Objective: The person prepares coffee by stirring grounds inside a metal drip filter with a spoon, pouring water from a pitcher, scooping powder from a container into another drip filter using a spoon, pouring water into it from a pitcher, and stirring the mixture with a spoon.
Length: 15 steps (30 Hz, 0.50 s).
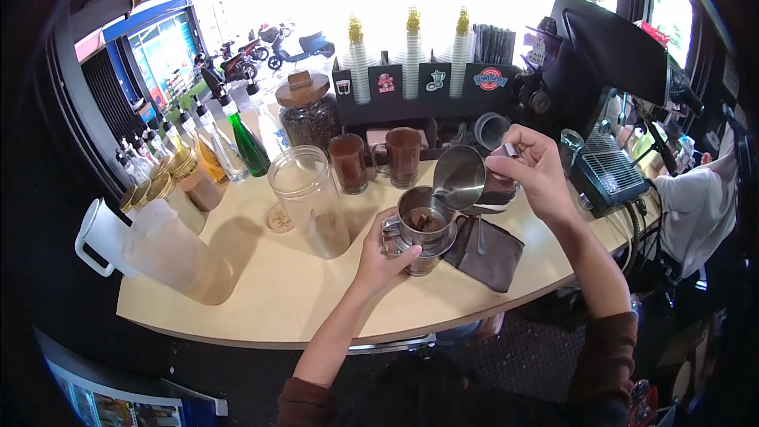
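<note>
Head: silvery filter [423, 238], brown inside

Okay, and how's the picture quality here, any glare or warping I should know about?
In the head view: the street behind the cup rack is blown out to white; fisheye distortion bows the counter's front edge and darkens the corners; the floor sinks into shadow; bright highlights on the metal pitcher.

Both hands are closed: the left hand [387, 257] low, the right hand [531, 170] raised. The 2 forearms angle inward.
</note>
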Available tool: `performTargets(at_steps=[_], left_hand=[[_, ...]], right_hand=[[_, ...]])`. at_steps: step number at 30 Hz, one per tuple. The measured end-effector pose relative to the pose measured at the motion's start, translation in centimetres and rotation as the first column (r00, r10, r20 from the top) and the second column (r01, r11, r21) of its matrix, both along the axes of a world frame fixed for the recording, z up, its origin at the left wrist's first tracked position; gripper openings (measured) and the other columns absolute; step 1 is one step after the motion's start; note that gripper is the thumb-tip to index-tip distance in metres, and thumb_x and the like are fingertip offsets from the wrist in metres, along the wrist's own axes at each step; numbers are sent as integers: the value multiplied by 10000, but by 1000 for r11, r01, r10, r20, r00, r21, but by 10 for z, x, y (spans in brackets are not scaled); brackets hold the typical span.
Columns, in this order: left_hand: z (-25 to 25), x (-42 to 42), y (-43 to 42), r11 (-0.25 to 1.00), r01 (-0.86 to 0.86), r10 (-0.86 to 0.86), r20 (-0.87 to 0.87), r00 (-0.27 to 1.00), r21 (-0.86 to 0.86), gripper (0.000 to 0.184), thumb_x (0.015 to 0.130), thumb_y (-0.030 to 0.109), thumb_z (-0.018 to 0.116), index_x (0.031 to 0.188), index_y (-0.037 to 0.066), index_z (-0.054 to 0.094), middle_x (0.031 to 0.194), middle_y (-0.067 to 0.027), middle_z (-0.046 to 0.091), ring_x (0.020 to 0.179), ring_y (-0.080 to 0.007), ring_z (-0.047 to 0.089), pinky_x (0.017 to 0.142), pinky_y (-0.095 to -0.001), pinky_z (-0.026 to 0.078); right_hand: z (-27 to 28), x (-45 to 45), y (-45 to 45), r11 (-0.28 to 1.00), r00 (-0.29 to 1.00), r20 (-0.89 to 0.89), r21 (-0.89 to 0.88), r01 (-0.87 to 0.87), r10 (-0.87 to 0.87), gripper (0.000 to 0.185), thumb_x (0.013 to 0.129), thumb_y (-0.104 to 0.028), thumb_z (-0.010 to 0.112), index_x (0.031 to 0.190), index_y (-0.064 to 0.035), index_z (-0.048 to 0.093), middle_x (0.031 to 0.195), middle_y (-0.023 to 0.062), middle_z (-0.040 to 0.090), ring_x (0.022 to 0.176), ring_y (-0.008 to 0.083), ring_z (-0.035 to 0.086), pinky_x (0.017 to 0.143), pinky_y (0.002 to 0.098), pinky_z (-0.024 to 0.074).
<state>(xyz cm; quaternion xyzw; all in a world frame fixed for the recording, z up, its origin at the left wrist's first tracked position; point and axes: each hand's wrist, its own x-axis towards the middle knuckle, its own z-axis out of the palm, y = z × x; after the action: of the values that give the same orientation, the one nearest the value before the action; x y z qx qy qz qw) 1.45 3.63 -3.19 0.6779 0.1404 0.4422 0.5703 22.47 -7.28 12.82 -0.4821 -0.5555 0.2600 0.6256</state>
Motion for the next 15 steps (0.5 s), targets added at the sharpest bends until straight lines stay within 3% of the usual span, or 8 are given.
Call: performTargets(at_steps=[4, 15], left_hand=[[2, 0, -1, 1000, 4, -4, 7, 1000, -5, 635, 739, 123, 744, 1276, 26, 419, 1109, -90, 588, 1050, -167, 557, 951, -336, 418], [1, 0, -1, 1000, -3, 3, 14, 1000, 25, 643, 735, 108, 744, 1278, 24, 411, 1080, -88, 593, 1016, -161, 562, 944, -326, 414]], right_hand=[[2, -7, 2, 1000, 1000, 5, -14, 10, -10, 209, 786, -4, 692, 731, -59, 497, 709, -37, 549, 619, -10, 487, 526, 149, 362], [6, -11, 1, 1000, 999, 45, -30, 6, -5, 170, 780, -3, 695, 761, -33, 529, 737, -12, 571, 677, 12, 545, 586, 162, 432]])
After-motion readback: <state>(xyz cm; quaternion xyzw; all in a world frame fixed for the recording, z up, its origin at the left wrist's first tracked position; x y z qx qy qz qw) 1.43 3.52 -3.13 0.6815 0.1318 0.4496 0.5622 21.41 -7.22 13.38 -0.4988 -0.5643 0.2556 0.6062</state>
